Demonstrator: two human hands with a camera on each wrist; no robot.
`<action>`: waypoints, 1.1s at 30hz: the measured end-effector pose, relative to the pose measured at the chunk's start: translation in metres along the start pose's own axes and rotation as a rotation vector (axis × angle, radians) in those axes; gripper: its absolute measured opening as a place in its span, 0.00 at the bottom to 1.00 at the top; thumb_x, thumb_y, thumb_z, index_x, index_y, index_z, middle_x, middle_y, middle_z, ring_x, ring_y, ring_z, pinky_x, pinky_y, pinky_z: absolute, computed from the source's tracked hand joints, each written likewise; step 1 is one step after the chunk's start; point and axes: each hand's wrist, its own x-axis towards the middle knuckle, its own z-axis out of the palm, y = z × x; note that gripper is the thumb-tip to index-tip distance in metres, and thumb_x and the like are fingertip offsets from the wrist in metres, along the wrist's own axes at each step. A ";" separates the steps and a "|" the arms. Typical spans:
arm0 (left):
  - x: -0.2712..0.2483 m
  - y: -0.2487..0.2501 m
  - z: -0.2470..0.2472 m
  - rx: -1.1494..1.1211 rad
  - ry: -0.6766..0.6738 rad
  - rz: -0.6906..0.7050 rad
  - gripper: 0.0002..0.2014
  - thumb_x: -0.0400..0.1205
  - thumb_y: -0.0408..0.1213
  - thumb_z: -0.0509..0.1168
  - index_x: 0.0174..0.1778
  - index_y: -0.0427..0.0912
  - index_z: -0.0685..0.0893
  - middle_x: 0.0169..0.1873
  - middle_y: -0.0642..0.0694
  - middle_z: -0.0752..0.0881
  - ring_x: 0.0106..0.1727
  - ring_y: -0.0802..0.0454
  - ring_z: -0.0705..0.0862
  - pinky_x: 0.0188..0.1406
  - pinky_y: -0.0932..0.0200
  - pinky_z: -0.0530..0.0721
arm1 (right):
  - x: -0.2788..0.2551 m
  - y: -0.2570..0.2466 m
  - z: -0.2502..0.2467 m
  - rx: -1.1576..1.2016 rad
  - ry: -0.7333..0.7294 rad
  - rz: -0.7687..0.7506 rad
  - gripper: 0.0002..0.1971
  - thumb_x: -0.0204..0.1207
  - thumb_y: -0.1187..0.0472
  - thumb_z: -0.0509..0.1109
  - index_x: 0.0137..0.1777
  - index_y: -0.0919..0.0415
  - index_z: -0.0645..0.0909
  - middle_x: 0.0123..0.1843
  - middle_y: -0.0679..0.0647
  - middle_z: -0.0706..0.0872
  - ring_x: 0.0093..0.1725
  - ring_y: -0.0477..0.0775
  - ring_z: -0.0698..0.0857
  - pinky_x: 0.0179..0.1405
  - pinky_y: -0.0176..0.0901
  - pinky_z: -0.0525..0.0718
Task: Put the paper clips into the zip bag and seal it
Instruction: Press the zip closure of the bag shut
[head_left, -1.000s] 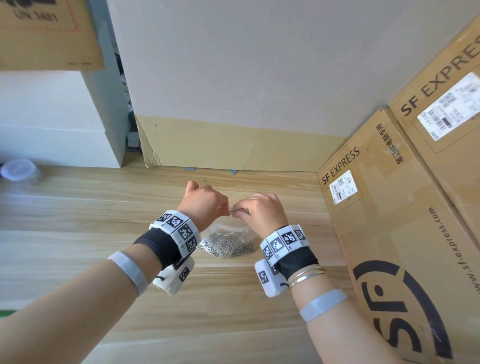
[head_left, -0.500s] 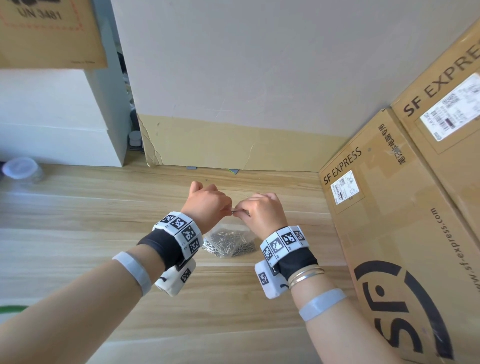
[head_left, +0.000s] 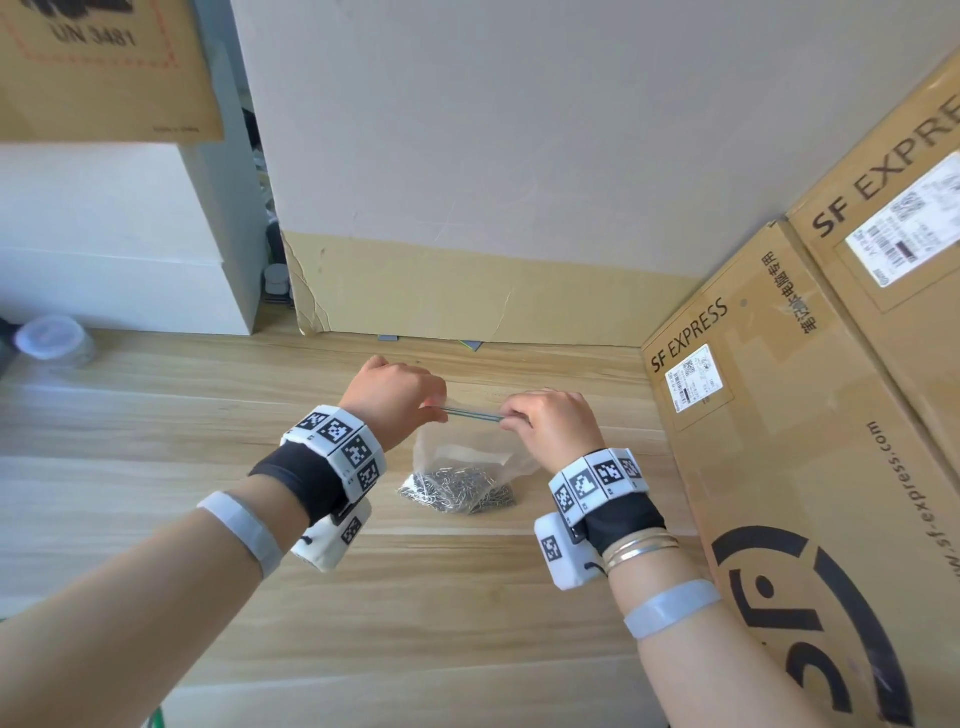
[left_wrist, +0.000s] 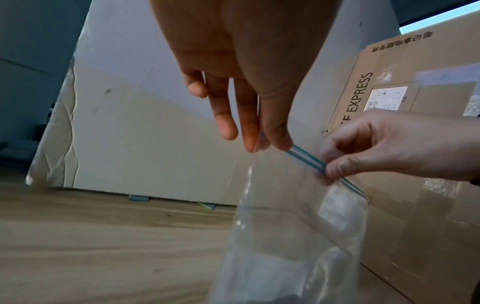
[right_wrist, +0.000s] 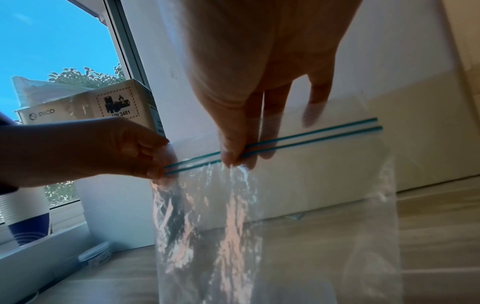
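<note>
Left hand (head_left: 393, 397) and right hand (head_left: 551, 426) each pinch the zip strip (head_left: 474, 414) of the bag (head_left: 467, 457), thumb against fingertips; paper clips (head_left: 460, 489) lie inside.

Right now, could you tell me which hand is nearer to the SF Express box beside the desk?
Right. The right hand pinches the zip bag strip on the side toward the SF Express box; the left hand pinches the strip's far end.
</note>
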 end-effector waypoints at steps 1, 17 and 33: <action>0.001 0.000 -0.003 -0.003 -0.015 -0.006 0.09 0.80 0.50 0.61 0.47 0.52 0.82 0.50 0.54 0.87 0.50 0.52 0.82 0.55 0.58 0.65 | 0.000 0.000 -0.001 -0.003 -0.009 0.003 0.06 0.74 0.57 0.69 0.48 0.51 0.85 0.49 0.49 0.90 0.54 0.55 0.84 0.58 0.49 0.74; -0.002 0.008 -0.014 0.088 -0.195 -0.022 0.12 0.79 0.43 0.65 0.53 0.41 0.82 0.49 0.42 0.85 0.51 0.41 0.83 0.46 0.54 0.78 | 0.019 -0.049 0.016 -0.032 -0.103 -0.084 0.13 0.73 0.44 0.67 0.50 0.47 0.87 0.46 0.54 0.90 0.50 0.57 0.84 0.54 0.44 0.73; 0.001 0.009 -0.007 0.196 -0.195 0.056 0.11 0.82 0.42 0.60 0.54 0.42 0.82 0.50 0.44 0.83 0.58 0.45 0.78 0.47 0.54 0.77 | 0.019 -0.048 0.028 -0.040 0.084 -0.182 0.07 0.67 0.50 0.74 0.35 0.51 0.88 0.30 0.50 0.90 0.38 0.54 0.87 0.47 0.47 0.75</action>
